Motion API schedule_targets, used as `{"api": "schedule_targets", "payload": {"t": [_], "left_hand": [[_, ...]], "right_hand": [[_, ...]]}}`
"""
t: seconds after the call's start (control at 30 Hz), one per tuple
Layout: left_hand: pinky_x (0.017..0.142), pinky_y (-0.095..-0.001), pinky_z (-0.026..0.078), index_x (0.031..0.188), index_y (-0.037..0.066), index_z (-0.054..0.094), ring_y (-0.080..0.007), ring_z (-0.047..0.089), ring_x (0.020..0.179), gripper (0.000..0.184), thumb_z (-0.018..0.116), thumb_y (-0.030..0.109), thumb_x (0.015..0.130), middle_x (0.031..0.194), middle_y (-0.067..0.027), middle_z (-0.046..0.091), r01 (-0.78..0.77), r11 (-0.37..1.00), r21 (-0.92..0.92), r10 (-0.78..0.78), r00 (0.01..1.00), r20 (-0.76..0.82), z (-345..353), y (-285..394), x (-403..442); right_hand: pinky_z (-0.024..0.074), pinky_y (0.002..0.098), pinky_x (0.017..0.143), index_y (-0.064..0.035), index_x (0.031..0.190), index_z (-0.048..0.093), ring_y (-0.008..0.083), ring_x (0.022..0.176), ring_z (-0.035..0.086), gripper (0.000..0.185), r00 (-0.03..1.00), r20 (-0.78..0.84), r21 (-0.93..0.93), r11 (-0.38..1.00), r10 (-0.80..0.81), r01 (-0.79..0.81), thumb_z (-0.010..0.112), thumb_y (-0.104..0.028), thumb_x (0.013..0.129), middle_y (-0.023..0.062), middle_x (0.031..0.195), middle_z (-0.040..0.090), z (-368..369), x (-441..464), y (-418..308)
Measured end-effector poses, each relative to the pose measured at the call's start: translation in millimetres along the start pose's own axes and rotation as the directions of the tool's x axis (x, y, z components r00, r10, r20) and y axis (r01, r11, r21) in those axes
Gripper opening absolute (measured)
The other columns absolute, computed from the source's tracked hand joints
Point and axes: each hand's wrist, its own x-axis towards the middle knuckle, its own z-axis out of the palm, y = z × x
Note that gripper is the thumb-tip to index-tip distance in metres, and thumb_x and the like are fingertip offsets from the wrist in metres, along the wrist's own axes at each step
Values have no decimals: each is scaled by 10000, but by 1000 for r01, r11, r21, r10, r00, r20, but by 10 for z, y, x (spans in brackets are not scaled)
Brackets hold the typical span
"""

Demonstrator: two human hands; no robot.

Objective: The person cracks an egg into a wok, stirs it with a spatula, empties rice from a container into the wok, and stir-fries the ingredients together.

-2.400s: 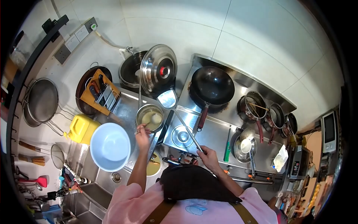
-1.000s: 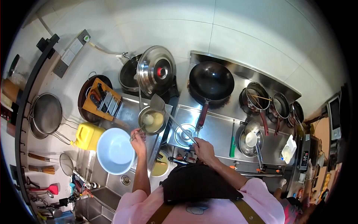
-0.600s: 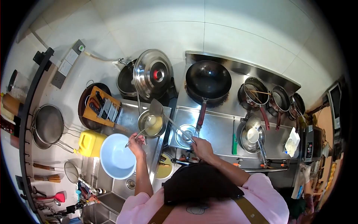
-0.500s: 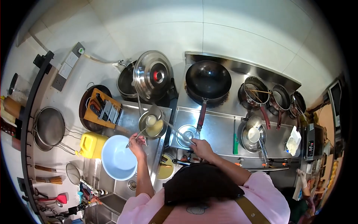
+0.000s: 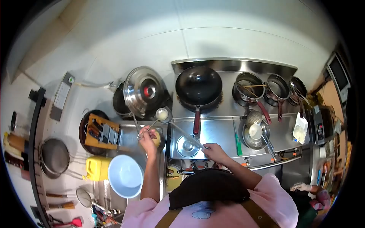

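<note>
My left hand point(image 5: 147, 137) is closed round the handle of a small ladle point(image 5: 161, 114), whose round bowl holds pale liquid. That bowl is over the blade of a metal spatula point(image 5: 167, 115). My right hand point(image 5: 213, 151) grips the far end of the spatula's long handle. Below the ladle, partly hidden by my left hand, stands a metal pot point(image 5: 161, 140) with yellowish contents. Between my hands, nearer the right one, a round metal lid or dish point(image 5: 187, 146) lies on the steel counter.
A black wok point(image 5: 199, 86) sits on the stove. Several pans with red handles stand to its right. A large lid point(image 5: 145, 92) leans at the back left. A light-blue basin point(image 5: 125, 176) and a yellow jug point(image 5: 97, 168) are at left. Another person's gloved hand point(image 5: 301, 187) shows at lower right.
The ladle has risen out of the pot and moved over the spatula blade. Both hands and the spatula have shifted right relative to the pot. The view has turned.
</note>
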Motion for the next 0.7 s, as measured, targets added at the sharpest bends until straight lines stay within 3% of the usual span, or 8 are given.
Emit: {"api": "schedule_targets", "payload": {"t": [0.13,0.17,0.3,0.33,0.37,0.43,0.47,0.7], "left_hand": [[545,-231,476,1108,20,565,-113,601,633,267,408,219,1025,824,-88,659,-25,1000,-5,25,987,156,882,6,175],[548,-225,473,1107,16,568,-106,591,626,266,396,200,1022,820,-78,653,-47,999,21,43,982,182,1119,18,192],[642,-240,470,1123,30,587,-88,573,719,262,431,218,1030,854,-42,628,-189,975,120,123,899,420,1870,-87,212],[658,-253,470,1134,53,593,-87,563,738,239,439,203,1030,847,-34,613,-305,925,227,161,855,493,2005,-103,214],[679,-323,494,1125,67,599,-188,614,744,211,456,179,1019,883,-89,630,-410,874,260,203,795,571,2109,-223,266],[711,-349,490,1140,75,604,-267,591,751,195,481,148,1007,899,-142,611,-788,525,321,416,567,711,2300,-173,239],[733,-417,487,1130,85,600,-394,571,792,188,488,106,980,924,-192,570,-820,463,338,375,526,764,2343,-151,205],[726,-480,486,1110,83,592,-404,576,855,225,566,45,889,910,-179,540,-931,243,274,318,343,884,2472,23,217]], "right_hand": [[496,404,640,-27,972,682,290,657,645,271,956,-263,-103,989,-133,109,580,-272,917,135,717,664,-379,-86,-25],[496,455,665,-17,972,673,367,710,648,263,917,-348,-165,975,-197,147,571,-253,915,163,727,669,-442,-57,56],[515,500,702,-56,1095,645,403,803,650,254,730,-600,-423,904,-328,59,546,-175,894,193,912,676,-673,-9,139],[520,505,707,-65,1124,637,404,819,651,271,650,-657,-483,875,-383,28,544,-158,886,196,948,671,-716,27,185],[523,503,706,-73,1146,629,403,815,651,291,644,-671,-482,876,-367,-3,549,-148,877,194,959,664,-775,60,233],[530,497,704,-90,1192,614,401,808,650,340,637,-696,-475,878,-332,-63,558,-128,859,188,982,648,-856,62,275],[529,494,699,-91,1198,613,396,804,649,349,612,-710,-475,878,-349,-51,564,-123,854,181,968,642,-879,56,299],[523,480,687,-100,1246,598,381,785,635,388,552,-743,-434,900,-379,34,562,-99,860,156,953,596,-905,-23,339]]}}
